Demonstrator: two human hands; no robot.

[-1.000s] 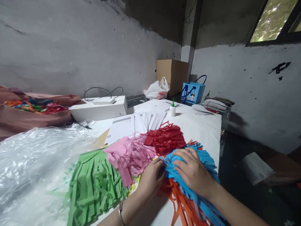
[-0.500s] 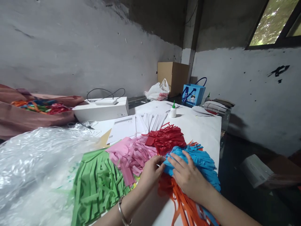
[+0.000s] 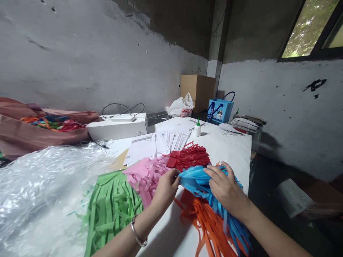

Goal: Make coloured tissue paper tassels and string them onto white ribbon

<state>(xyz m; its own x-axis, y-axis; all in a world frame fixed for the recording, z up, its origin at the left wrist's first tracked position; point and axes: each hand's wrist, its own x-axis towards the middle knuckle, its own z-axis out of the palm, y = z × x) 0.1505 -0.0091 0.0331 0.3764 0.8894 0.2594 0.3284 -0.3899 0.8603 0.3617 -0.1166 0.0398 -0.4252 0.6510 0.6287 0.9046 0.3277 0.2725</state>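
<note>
My left hand [image 3: 168,184] pinches the left end of a blue tissue-paper fringe [image 3: 197,180]. My right hand [image 3: 223,185] rests over the middle of that fringe with its fingers stretched out and slightly spread. The blue strips hang down to the right, partly over an orange fringe [image 3: 203,217] on the white table. A red fringe [image 3: 189,156] lies just behind the blue one. Left of my left hand are a pink fringe [image 3: 150,173] and a green fringe [image 3: 112,203].
A white glue bottle [image 3: 197,130] with a green tip stands behind the fringes. Paper strips [image 3: 174,141] lie beside it. Clear plastic strands [image 3: 48,185] cover the left side. A white box [image 3: 118,128], a blue bag [image 3: 220,110] and a cardboard box [image 3: 205,92] stand farther back.
My left hand has drawn the blue fringe's end slightly left, stretching it out. My right hand has shifted right and up along it. More of the orange fringe shows.
</note>
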